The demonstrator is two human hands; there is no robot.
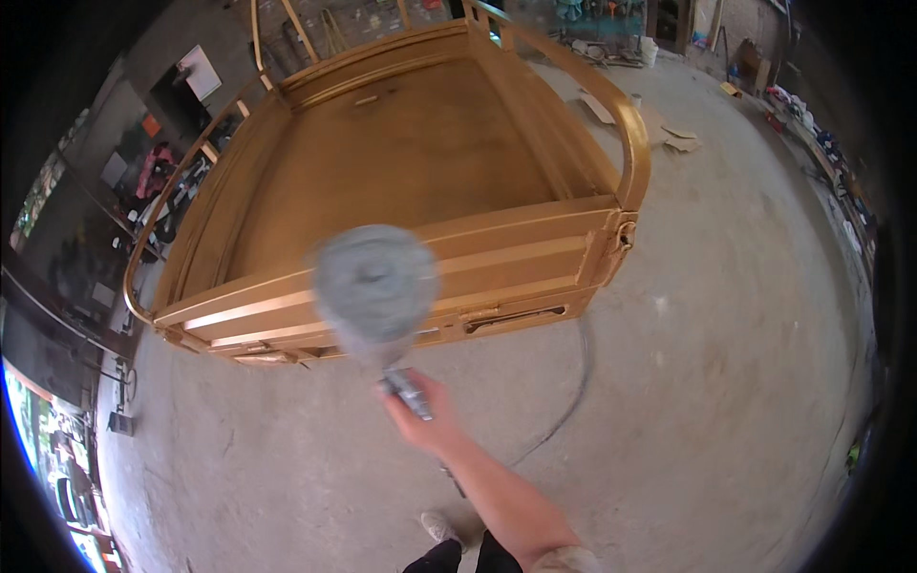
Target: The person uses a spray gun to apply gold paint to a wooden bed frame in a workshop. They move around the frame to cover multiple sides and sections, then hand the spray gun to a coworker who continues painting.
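Note:
My right hand (427,418) grips a paint spray gun (409,392), with the fingers closed round its body below the cup. The gun's round grey cup (374,283) is smeared by motion and covers part of the tailgate behind it. In front of me stands a gold-painted cargo bed (401,153) with low side walls and curved side rails. The tailgate (506,263) is the part nearest the gun, and its gold surface shines. My left hand is out of the picture.
A thin hose (571,411) trails over the concrete floor (726,401) to the right of my forearm. Scraps of cardboard (680,143) lie beyond the bed's right side. Assorted items line the right wall, and dark doors (57,248) stand at the left.

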